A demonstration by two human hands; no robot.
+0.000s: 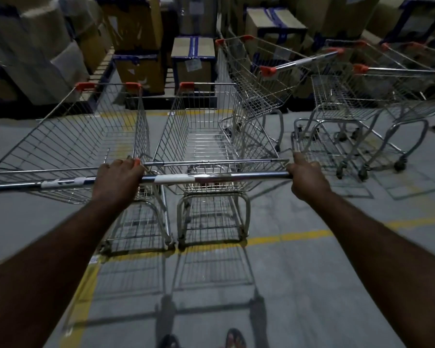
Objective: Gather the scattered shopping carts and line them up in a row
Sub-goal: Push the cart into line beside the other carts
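Head view, dim warehouse aisle. We have both hands on the handle bar (211, 177) of the middle cart (211, 136): left hand (118, 177) at its left end, right hand (308, 177) at its right end. The fingers of both are curled fully round the tube and hold nothing else. The wide grip, we judge, gives steering leverage to square the cart up. Our left hand covers the spot where this bar meets the handle of the neighbour cart (73, 136); we cannot tell whether it catches both.

The middle cart stands on the floor (312, 285) just beside the neighbour cart, baskets nearly touching, both noses toward the cardboard boxes (194, 56). Rear wheels sit near a yellow line (286, 237), likely the row's reference. By our reading, a row of two.

Not yet in line:
- an angled cart (251, 79) at the middle cart's front right corner, turned off-axis
- a cluster of carts (349, 104) toward the floor's right edge, apart from the row

The angled cart could snag if we push forward.
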